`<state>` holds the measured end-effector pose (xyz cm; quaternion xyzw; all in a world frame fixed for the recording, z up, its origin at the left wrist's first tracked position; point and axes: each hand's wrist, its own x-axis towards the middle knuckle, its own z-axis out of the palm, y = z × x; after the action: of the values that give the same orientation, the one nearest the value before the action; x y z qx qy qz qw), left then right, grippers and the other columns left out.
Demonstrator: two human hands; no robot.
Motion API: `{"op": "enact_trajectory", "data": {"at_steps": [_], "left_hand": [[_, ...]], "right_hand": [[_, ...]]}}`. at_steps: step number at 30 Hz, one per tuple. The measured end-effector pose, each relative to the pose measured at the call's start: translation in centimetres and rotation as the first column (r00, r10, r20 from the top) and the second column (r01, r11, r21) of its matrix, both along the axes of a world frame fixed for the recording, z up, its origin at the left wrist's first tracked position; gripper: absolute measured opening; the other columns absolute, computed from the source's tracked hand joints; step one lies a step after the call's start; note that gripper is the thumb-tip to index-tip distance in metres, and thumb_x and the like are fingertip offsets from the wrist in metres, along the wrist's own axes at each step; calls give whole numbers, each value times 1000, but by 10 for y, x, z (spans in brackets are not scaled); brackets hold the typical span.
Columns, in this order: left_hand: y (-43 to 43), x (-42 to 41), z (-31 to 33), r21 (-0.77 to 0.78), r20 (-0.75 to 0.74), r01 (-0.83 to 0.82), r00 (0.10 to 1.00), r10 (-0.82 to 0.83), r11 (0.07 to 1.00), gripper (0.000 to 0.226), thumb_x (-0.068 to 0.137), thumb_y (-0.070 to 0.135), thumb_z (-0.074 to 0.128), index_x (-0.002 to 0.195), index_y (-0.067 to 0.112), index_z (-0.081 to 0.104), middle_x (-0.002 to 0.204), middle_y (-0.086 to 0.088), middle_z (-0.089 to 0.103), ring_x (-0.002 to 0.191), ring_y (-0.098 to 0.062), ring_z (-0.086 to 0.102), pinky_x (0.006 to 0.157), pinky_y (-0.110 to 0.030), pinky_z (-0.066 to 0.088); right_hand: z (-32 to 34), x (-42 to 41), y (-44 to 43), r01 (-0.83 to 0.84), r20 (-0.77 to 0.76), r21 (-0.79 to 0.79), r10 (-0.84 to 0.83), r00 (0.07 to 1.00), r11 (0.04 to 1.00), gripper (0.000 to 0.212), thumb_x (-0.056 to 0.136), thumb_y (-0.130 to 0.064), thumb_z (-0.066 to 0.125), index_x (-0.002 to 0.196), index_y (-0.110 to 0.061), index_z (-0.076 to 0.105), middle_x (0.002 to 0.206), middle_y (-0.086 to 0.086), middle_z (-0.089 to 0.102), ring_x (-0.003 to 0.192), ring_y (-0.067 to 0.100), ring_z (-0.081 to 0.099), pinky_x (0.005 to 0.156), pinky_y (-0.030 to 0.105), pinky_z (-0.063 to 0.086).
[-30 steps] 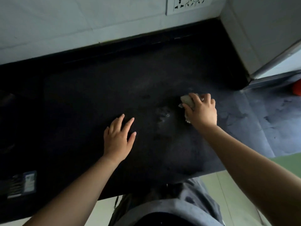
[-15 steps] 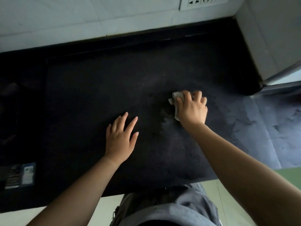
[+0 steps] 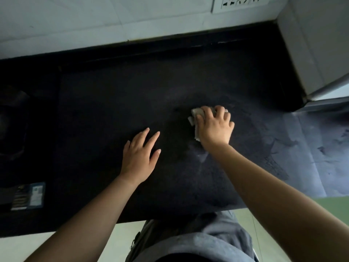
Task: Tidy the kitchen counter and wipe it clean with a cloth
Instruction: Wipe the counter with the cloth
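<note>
Near the middle right of the frame: the right hand presses a small pale grey crumpled cloth down on the dark matte stone counter.
Change since earlier: compared with one second ago, the right hand and the cloth sit a little more to the left in the frame, closer to the left hand; the wet-looking smear on the counter now lies below the right wrist.
Right hand: fingers curled over the cloth, palm down, holding it bunched against the surface.
Left hand: flat on the counter at the centre of the frame, fingers spread, holding nothing; its place on the counter is almost the same as before.
Cloth: mostly hidden under the right hand; only the upper left edge and a strip at the left side show, pale and wrinkled.
Counter: very dark, lighter and streaked at the right side of the frame.
Lower left of the frame: a small flat packet with printed label lies on the counter, well apart from both hands.
Top of the frame: a white tiled wall with a white wall socket at the upper right.
Bottom of the frame: grey clothing of the person.
</note>
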<state>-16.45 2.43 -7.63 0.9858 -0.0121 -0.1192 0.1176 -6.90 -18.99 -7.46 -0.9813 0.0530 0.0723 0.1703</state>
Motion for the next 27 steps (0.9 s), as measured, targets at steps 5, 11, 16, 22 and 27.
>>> {"op": "enact_trajectory", "data": {"at_steps": [5,11,16,22,27], "left_hand": [[12,-20,5,-53,50,-91,994,93,994,53,91,44,37,141,27,33,150,-9,31,137,-27,32,103,-57,35],[29,-61,-5,-4,6,-121,993,121,993,55,88,47,32,139,28,39,151,-7,31,138,-28,31,104,-60,29],[36,-72,-6,45,23,-235,972,234,971,57,88,51,29,141,30,35,153,-8,25,140,-30,25,107,-60,19],[35,-76,-15,40,30,-282,959,281,959,57,88,51,31,141,30,35,153,-8,27,139,-30,26,106,-61,18],[37,-78,-19,38,61,-303,952,301,952,55,88,51,34,140,33,34,153,-4,28,139,-27,26,107,-58,17]], "right_hand": [[0,-41,26,-322,3,19,322,947,947,42,95,-47,31,135,-36,36,145,7,31,126,31,30,99,48,27],[-5,-88,-11,-333,-11,-70,333,943,940,49,91,-53,25,135,-36,39,146,6,36,132,34,32,106,52,26],[-8,-61,36,-103,-57,-9,103,993,995,48,96,-49,25,141,-35,30,155,6,19,141,35,11,113,53,2],[-11,-98,41,-370,55,-44,372,927,928,47,93,-48,33,134,-28,44,142,9,43,128,37,40,106,49,30],[-12,-84,29,-269,47,-29,270,962,963,48,92,-49,31,132,-29,47,138,10,45,124,35,40,101,48,33]]}}
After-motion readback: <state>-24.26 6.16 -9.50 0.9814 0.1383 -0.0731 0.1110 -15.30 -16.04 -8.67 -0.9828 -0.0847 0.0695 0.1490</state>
